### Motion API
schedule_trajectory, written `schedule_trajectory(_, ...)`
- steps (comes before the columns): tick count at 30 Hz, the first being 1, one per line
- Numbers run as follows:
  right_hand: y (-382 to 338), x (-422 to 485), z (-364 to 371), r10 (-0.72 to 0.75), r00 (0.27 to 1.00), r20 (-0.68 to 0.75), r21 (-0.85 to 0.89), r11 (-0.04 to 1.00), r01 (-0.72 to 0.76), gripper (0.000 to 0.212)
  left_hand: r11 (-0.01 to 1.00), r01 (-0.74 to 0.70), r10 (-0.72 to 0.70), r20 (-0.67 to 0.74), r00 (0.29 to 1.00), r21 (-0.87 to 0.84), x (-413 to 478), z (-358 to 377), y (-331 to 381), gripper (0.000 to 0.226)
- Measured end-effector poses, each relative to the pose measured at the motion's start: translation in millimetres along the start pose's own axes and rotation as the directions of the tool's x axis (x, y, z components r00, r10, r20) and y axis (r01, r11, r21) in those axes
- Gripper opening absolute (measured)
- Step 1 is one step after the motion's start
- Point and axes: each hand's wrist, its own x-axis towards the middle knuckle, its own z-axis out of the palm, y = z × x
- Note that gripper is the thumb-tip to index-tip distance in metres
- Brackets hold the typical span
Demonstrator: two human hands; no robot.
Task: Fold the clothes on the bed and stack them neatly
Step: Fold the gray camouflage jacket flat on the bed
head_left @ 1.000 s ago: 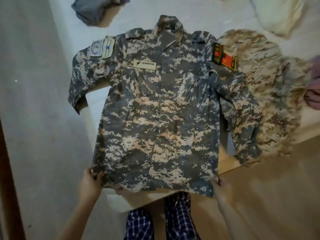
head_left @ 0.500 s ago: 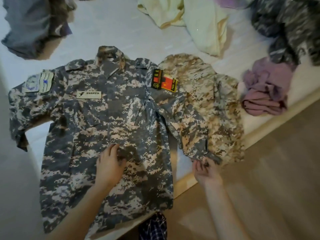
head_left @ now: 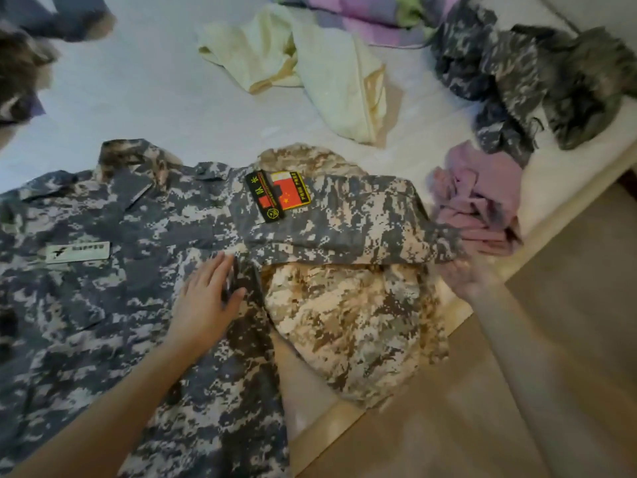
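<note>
A grey-blue camouflage jacket lies flat, front up, on the white bed. My left hand presses palm down with spread fingers near the jacket's right side seam. The jacket's right sleeve, with a red and black patch, stretches straight out to the right. My right hand, blurred, grips the sleeve's cuff. A tan camouflage garment lies under the sleeve.
Loose clothes lie around: a crumpled purple garment, a cream cloth, a dark camouflage heap at the back right, a striped blanket and dark clothes at far left. The bed's wooden edge meets the floor.
My left hand left the hem and now presses on the jacket's body. My right hand took the right cuff and pulled the sleeve from hanging down to straight out rightwards. The view shifted right.
</note>
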Motion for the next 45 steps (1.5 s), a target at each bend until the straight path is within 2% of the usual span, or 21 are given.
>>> schedule_trajectory(4,24.1,13.9,20.5,0.077,0.996,0.048,-0.032,0.997,-0.075,0.021,0.998,-0.044,0.041,0.071,0.997,0.043,22.6,13.9,9.3,0.063)
schedule_trajectory(7,29.3,18.2,30.1,0.169,0.985,0.038,0.057,0.984,-0.171,0.033,0.990,0.009,-0.049,0.283,0.958,0.140,36.3,21.4,6.3,0.066)
schedule_trajectory(9,25.9,11.3,33.1,0.192,0.981,0.018,0.121,0.974,-0.193,0.035,0.994,0.034,-0.070,0.387,0.919,0.100,43.0,19.1,2.8,0.067)
schedule_trajectory(11,15.4,-1.1,37.6,0.073,0.997,-0.010,0.176,0.982,-0.070,0.036,0.998,0.057,-0.057,0.347,0.936,0.011,40.0,11.5,-2.5,0.062)
schedule_trajectory(14,7.4,-38.6,52.1,-0.232,0.973,-0.012,0.256,0.940,0.227,0.045,0.984,0.119,-0.107,0.097,0.989,-0.129,11.4,-7.9,-23.9,0.054)
schedule_trajectory(17,38.6,-103.3,86.9,-0.458,0.878,0.142,0.068,0.889,0.452,0.045,0.850,0.363,-0.412,-0.054,0.909,-0.381,-33.5,-29.2,-73.2,0.042)
schedule_trajectory(20,101.0,-167.3,144.6,-0.662,0.693,0.284,-0.184,0.672,0.717,0.015,0.647,0.571,-0.680,-0.042,0.732,-0.506,-71.8,-52.9,-138.2,0.034)
schedule_trajectory(21,126.9,-181.9,166.2,-0.697,0.613,0.373,-0.206,0.582,0.787,0.005,0.622,0.602,-0.718,-0.058,0.694,-0.500,-81.9,-60.1,-158.9,0.034)
schedule_trajectory(22,156.8,-194.8,187.9,-0.702,0.547,0.456,-0.216,0.509,0.833,0.012,0.613,0.622,-0.740,-0.077,0.668,-0.487,-91.1,-66.5,-177.6,0.035)
schedule_trajectory(24,223.6,-211.5,230.6,-0.630,0.475,0.615,-0.230,0.433,0.871,0.010,0.620,0.617,-0.745,-0.115,0.657,-0.485,-105.2,-74.2,-209.3,0.034)
schedule_trajectory(27,324.1,-210.2,281.3,-0.340,0.447,0.827,-0.383,0.241,0.892,0.031,0.570,0.590,-0.760,-0.093,0.644,-0.572,-121.6,-74.7,-247.0,0.031)
schedule_trajectory(29,375.6,-185.7,293.6,0.040,0.451,0.892,-0.442,-0.138,0.887,0.050,0.461,0.578,-0.800,-0.033,0.599,-0.674,-131.8,-73.8,-264.5,0.037)
schedule_trajectory(30,393.8,-171.2,294.3,0.231,0.483,0.845,-0.400,-0.326,0.856,0.056,0.397,0.557,-0.817,-0.004,0.576,-0.729,-136.5,-74.4,-272.0,0.040)
schedule_trajectory(31,406.8,-158.1,292.7,0.360,0.512,0.780,-0.337,-0.447,0.828,0.061,0.331,0.526,-0.830,0.024,0.558,-0.783,-140.4,-76.4,-278.6,0.042)
schedule_trajectory(34,418.6,-141.0,284.2,0.385,0.514,0.767,-0.266,-0.537,0.800,0.068,0.133,0.437,-0.839,0.134,0.527,-0.889,-151.1,-89.5,-295.3,0.043)
schedule_trajectory(37,402.4,-145.8,275.0,0.239,0.389,0.890,-0.201,-0.561,0.803,0.068,0.031,0.399,-0.829,0.200,0.522,-0.916,-154.1,-104.9,-309.6,0.041)
schedule_trajectory(39,376.9,-147.7,263.7,0.107,0.289,0.951,-0.178,-0.574,0.800,0.068,0.079,0.412,-0.800,0.189,0.570,-0.908,-149.2,-111.9,-309.2,0.036)
schedule_trajectory(41,345.3,-143.9,246.6,-0.002,0.215,0.977,-0.168,-0.635,0.754,0.071,0.209,0.444,-0.749,0.149,0.645,-0.871,-136.2,-115.1,-298.2,0.032)
schedule_trajectory(42,329.5,-139.3,237.3,-0.026,0.212,0.977,-0.173,-0.677,0.715,0.075,0.292,0.457,-0.724,0.118,0.680,-0.841,-126.2,-115.5,-290.8,0.032)
schedule_trajectory(43,314.4,-133.8,228.1,-0.023,0.256,0.967,-0.195,-0.712,0.674,0.080,0.377,0.459,-0.699,0.079,0.711,-0.805,-114.1,-116.1,-282.0,0.032)
schedule_trajectory(45,291.2,-121.7,212.5,0.006,0.420,0.908,-0.261,-0.774,0.577,0.091,0.526,0.432,-0.641,-0.007,0.768,-0.732,-84.8,-118.3,-263.5,0.038)
